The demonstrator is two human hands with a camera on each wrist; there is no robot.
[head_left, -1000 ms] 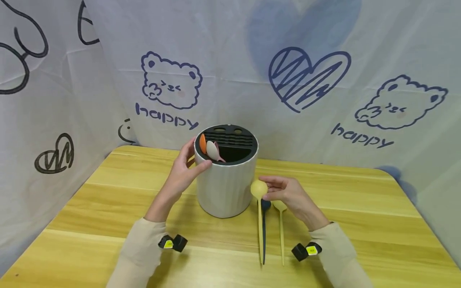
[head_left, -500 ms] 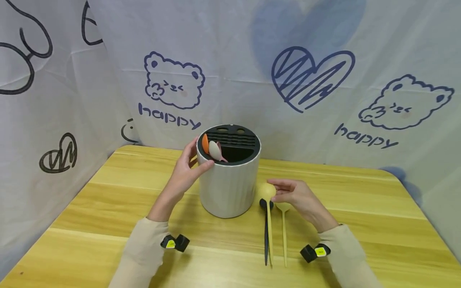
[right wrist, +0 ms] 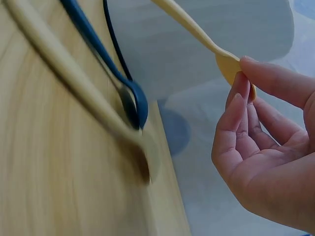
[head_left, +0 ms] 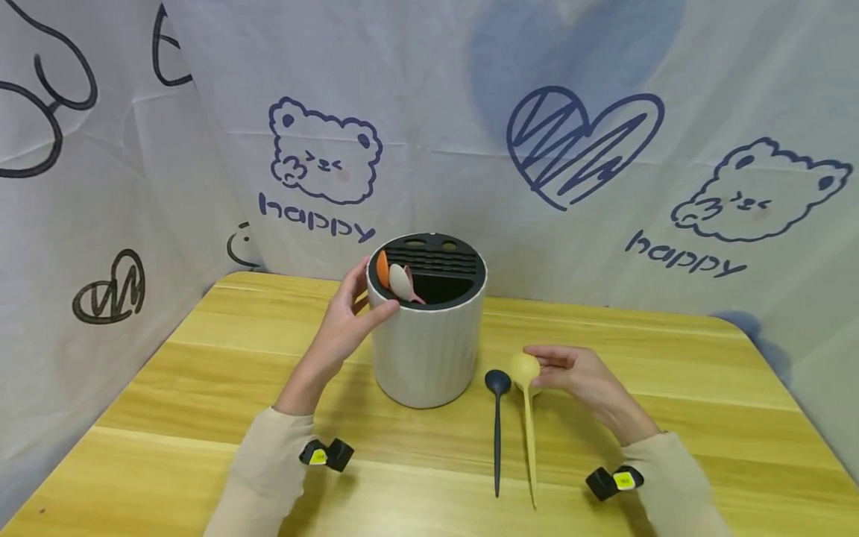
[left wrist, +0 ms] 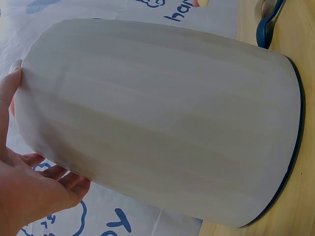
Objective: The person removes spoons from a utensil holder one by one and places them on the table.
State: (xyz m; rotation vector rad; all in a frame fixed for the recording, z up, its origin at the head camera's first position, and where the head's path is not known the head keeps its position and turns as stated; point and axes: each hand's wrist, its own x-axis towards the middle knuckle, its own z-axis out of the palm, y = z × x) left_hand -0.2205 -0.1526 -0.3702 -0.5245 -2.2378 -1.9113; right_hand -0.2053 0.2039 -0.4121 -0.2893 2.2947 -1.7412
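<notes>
Left hand (head_left: 335, 328): curled round the upper side of a pale container (head_left: 426, 354), grasping it, with the thumb at the front rim and the other fingers along the side.
Right hand (head_left: 585, 382): pinched a yellow spoon (right wrist: 227, 68) by its bowl, between thumb and fingertips.
Yellow spoon's place: raised above the wooden table (head_left: 201, 440), to the right of the container and apart from it, its handle running back toward the person.
Container's shape: a ribbed cylinder, standing upright on the table; its black top (head_left: 432, 262) had two round holes, a row of slots and one wide opening.
In the wide opening: an orange utensil (head_left: 382, 269), a whitish spoon (head_left: 400, 281) and a pink utensil (head_left: 417, 298) leaned together at the left end.
On the table: a dark blue spoon (head_left: 497, 382) lay just right of the container; a second yellow spoon (right wrist: 74, 81) lay beside it, mostly hidden in the head view by the raised one.
Sleeves: beige, each with a small black device at the wrist.
Backdrop: white cloth (head_left: 443, 194) printed with bears, hearts and "happy".
</notes>
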